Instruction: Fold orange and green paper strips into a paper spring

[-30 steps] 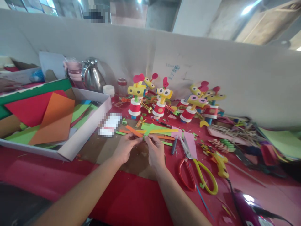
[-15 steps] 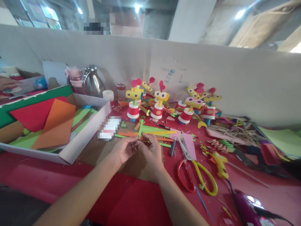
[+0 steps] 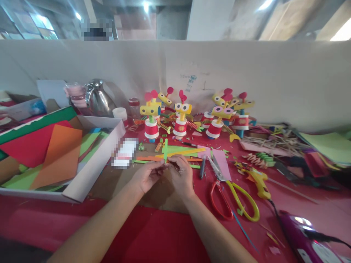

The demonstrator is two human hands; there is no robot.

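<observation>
Both my hands meet over a brown cardboard sheet (image 3: 120, 182). My left hand (image 3: 150, 174) and my right hand (image 3: 181, 173) pinch a narrow green paper strip (image 3: 166, 148) between their fingertips, and part of it points away from me. The lower end of the strip is hidden by the fingers. Just beyond lie orange paper strips (image 3: 149, 158), a yellow paper strip (image 3: 192, 151) and a green paper sheet (image 3: 175, 149). Small folded paper springs (image 3: 141, 147) rest on the cardboard's far side.
Large scissors (image 3: 221, 179) and a pen (image 3: 202, 167) lie right of my hands, with a yellow glue gun (image 3: 259, 182) farther right. Several paper-cup figures (image 3: 181, 126) stand behind. At left is a box (image 3: 93, 164) of coloured paper; a steel jug (image 3: 100, 98) stands behind it.
The camera view has turned slightly, so the scene sits a little differently. Both hands still pinch the green strip, with fingers slightly shifted.
</observation>
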